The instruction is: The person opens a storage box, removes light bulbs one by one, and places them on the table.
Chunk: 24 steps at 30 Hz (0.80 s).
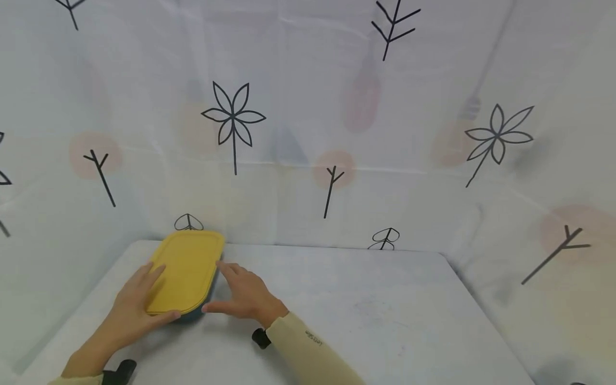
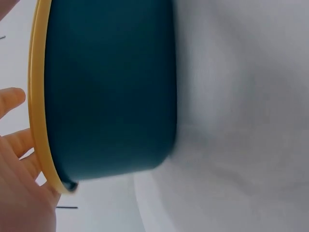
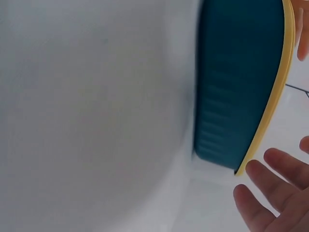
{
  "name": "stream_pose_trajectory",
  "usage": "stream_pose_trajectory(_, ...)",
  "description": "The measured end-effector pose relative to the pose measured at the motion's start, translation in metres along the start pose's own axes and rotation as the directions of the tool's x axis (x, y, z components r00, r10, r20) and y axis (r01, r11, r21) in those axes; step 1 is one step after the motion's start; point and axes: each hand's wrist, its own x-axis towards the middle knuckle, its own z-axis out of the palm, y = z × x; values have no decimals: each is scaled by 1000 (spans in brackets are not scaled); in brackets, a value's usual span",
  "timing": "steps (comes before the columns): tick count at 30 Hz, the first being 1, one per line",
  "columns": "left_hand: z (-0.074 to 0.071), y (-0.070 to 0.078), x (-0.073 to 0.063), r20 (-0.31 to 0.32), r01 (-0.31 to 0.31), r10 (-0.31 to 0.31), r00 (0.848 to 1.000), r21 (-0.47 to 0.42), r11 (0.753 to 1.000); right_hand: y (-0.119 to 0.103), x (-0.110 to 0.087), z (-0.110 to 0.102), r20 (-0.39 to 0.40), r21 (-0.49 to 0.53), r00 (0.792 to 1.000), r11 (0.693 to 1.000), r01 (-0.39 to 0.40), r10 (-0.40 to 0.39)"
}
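A deep teal box (image 2: 111,87) with rounded corners stands at the left of the white table. Its yellow lid (image 1: 187,267) lies flat over the top, edges overhanging the walls. My left hand (image 1: 132,307) is at the left side and near corner of the lid, fingers spread along the edge and thumb by the near rim. Off the box's right side, my right hand (image 1: 247,294) has its fingers extended, with the fingertips close to the lid's right edge. In the right wrist view, ridges (image 3: 215,121) mark the teal wall.
The white table (image 1: 361,310) stretches to the right of the box. A pale cloth (image 1: 289,133) printed with black plant drawings hangs behind and at both sides. Black straps (image 1: 261,338) sit at both wrists, by the cream sleeves.
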Motion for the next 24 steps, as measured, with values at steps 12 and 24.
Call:
stream_pose_trajectory(12,-6,-19,-6,81,130,-123,989,-93,987,-13,13,15,50,141,993,983,-113,107)
stream_pose_trajectory(24,-10,-30,-4,151,216,-195,969,-139,967,-20,19,25,60,263,981,946,-191,182)
